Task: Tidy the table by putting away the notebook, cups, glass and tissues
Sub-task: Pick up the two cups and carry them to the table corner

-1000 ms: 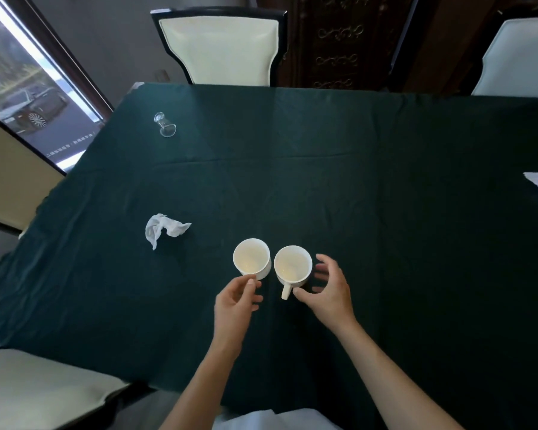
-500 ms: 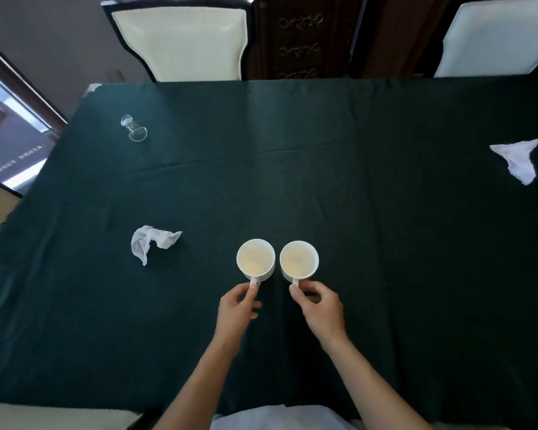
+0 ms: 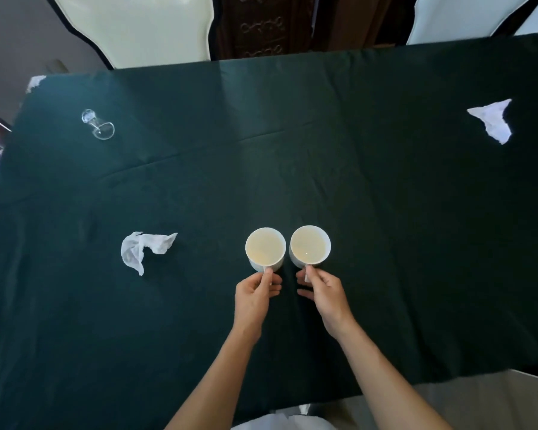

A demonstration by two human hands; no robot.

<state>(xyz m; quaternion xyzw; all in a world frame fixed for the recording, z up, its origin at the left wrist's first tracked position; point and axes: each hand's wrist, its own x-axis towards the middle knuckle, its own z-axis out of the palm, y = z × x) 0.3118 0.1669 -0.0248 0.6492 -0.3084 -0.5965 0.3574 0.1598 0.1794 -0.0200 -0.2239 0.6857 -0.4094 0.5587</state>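
Note:
Two white cups stand side by side near the middle of the dark green tablecloth (image 3: 292, 169). My left hand (image 3: 255, 297) pinches the handle of the left cup (image 3: 265, 247). My right hand (image 3: 323, 294) grips the handle of the right cup (image 3: 310, 245). A crumpled tissue (image 3: 143, 248) lies to the left of the cups. A second tissue (image 3: 494, 121) lies at the far right. A clear glass (image 3: 98, 125) lies on its side at the far left corner. No notebook is in view.
Two cream padded chairs (image 3: 137, 26) stand behind the far table edge, one at the left and one at the right (image 3: 466, 17). A dark carved cabinet (image 3: 261, 26) stands between them. A white scrap (image 3: 35, 83) sits at the far left corner.
Both hands went from reaching beside the cups to closing on the handles. The right cup's handle now points toward me. The view has shifted right, showing the far right tissue.

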